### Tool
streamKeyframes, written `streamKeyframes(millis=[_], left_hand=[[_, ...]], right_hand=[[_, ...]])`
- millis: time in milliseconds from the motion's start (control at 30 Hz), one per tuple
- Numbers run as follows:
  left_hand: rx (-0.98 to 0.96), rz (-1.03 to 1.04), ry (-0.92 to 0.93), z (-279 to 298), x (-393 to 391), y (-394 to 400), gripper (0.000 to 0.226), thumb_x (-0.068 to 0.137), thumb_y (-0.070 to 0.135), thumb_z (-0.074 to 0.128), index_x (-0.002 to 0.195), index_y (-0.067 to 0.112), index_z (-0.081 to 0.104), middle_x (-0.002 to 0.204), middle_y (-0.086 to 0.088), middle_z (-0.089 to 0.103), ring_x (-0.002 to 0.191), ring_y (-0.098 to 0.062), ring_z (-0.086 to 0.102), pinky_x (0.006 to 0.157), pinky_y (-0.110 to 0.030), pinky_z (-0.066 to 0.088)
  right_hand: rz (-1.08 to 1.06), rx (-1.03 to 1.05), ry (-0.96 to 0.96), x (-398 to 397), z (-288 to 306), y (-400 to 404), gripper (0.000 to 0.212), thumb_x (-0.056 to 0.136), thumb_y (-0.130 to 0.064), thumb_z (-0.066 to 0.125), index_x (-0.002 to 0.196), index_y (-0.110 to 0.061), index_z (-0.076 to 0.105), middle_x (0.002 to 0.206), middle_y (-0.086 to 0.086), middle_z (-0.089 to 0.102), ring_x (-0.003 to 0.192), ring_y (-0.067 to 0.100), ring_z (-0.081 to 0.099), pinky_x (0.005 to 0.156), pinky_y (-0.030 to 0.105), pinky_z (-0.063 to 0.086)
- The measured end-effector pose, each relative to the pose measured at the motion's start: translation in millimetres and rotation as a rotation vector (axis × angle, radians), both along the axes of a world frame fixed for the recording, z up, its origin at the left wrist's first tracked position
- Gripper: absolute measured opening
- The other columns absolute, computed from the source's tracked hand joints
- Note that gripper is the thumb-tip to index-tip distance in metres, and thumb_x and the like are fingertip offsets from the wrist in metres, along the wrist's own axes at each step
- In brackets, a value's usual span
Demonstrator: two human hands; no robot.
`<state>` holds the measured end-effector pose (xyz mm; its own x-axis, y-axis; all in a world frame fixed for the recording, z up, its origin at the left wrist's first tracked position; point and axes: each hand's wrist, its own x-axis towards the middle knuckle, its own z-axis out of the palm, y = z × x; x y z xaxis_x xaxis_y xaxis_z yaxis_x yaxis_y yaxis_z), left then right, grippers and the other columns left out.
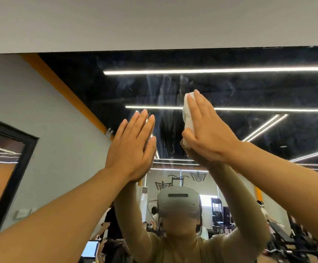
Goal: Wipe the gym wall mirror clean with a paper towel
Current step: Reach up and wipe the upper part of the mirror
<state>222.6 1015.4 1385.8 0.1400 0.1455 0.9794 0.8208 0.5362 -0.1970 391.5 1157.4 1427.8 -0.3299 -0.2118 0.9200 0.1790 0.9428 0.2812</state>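
Observation:
The wall mirror [249,88] fills the view below a plain white wall, and pale smears streak its glass near the top middle. My right hand [205,128] is raised high and presses a crumpled white paper towel [188,114] flat against the glass with straight fingers. My left hand [133,147] is raised beside it, fingers straight and together, palm laid on the mirror with nothing in it. Most of the towel is hidden under my right palm.
The mirror's top edge [173,50] meets the white wall [154,21] above. A grey side wall with a black-framed panel [11,164] stands at the left. Reflected in the mirror are ceiling light strips, gym machines and people behind me.

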Motion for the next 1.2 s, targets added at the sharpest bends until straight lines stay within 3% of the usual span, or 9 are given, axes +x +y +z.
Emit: streamKeyframes(millis=[233,400,533,733,833,933,1033,1133,1200], left_hand=[[-0.02,0.04,-0.024,-1.0,3.4,0.9,0.07,0.094,0.054,0.0,0.158,0.026,0.006,0.168,0.004,0.001,0.151,-0.007,-0.013,0.121,-0.026,-0.016],[-0.023,0.002,-0.022,-2.1,1.8,0.3,0.068,0.095,0.054,0.0,0.157,0.028,0.004,0.168,0.004,0.002,0.151,-0.008,-0.012,0.121,-0.028,-0.015],[-0.002,-0.032,0.0,-2.0,0.2,0.5,0.067,0.097,0.052,0.004,0.158,0.026,0.01,0.167,0.004,0.004,0.153,-0.01,-0.008,0.123,-0.031,-0.011],[0.0,-0.041,0.008,-2.4,-2.6,0.2,0.068,0.097,0.052,0.002,0.16,0.026,0.01,0.168,0.004,0.004,0.154,-0.01,-0.007,0.123,-0.032,-0.011],[0.007,-0.051,0.014,-2.5,-2.6,0.7,0.068,0.098,0.052,0.003,0.16,0.025,0.012,0.168,0.003,0.005,0.153,-0.01,-0.007,0.123,-0.032,-0.012],[0.005,-0.065,0.018,-2.6,-2.8,0.8,0.068,0.097,0.052,0.002,0.159,0.025,0.01,0.167,0.003,0.005,0.153,-0.01,-0.008,0.124,-0.034,-0.01],[0.011,-0.064,0.029,-2.6,-4.4,1.1,0.067,0.098,0.051,0.005,0.159,0.023,0.013,0.167,0.002,0.007,0.153,-0.011,-0.007,0.124,-0.035,-0.009],[0.014,-0.064,0.033,-2.1,-5.5,1.4,0.067,0.099,0.05,0.008,0.159,0.022,0.015,0.167,0.001,0.009,0.153,-0.011,-0.005,0.124,-0.035,-0.008],[0.014,-0.068,0.039,-2.5,-4.8,1.8,0.067,0.099,0.05,0.008,0.159,0.022,0.015,0.167,0.001,0.01,0.153,-0.012,-0.004,0.124,-0.035,-0.009]], right_hand=[[-0.066,-0.093,0.062,4.9,-4.3,-2.6,0.072,0.099,-0.053,0.047,0.158,-0.022,0.017,0.168,0.0,-0.003,0.152,0.024,0.011,0.119,0.041,0.027],[-0.026,-0.171,0.183,4.4,-0.7,-17.6,0.056,0.094,-0.033,0.065,0.143,-0.017,0.043,0.158,0.002,0.021,0.134,0.025,0.038,0.1,0.031,0.044],[0.24,-0.183,0.265,6.2,-0.6,-17.1,0.048,0.089,-0.015,0.071,0.134,-0.014,0.053,0.137,0.002,0.046,0.111,0.012,0.049,0.084,0.006,0.038],[0.707,-0.417,0.301,-3.6,17.5,-36.3,0.042,0.099,-0.018,0.056,0.138,-0.027,0.043,0.118,-0.012,0.052,0.102,0.006,0.058,0.08,0.017,0.054],[0.582,-0.408,0.305,-15.1,21.5,-33.8,0.046,0.104,-0.016,0.043,0.15,-0.02,0.034,0.139,0.001,0.044,0.117,0.015,0.052,0.1,0.03,0.048],[0.233,-0.332,0.43,-12.9,19.8,-26.8,0.053,0.105,-0.016,0.042,0.156,-0.015,0.026,0.162,0.005,0.019,0.147,0.025,0.023,0.12,0.036,0.026],[-0.035,-0.246,0.333,-5.9,20.4,-21.7,0.058,0.104,-0.014,0.045,0.157,-0.017,0.021,0.167,0.001,0.007,0.151,0.032,0.011,0.124,0.047,0.019],[-0.035,-0.277,0.224,-5.2,27.7,-23.1,0.052,0.107,-0.022,0.038,0.156,-0.011,0.022,0.168,0.003,0.005,0.151,0.031,0.014,0.121,0.045,0.026],[-0.076,-0.27,0.23,-9.0,35.8,-24.3,0.058,0.106,-0.039,0.034,0.154,-0.008,0.025,0.168,0.007,0.003,0.153,0.031,0.007,0.122,0.045,0.016]])
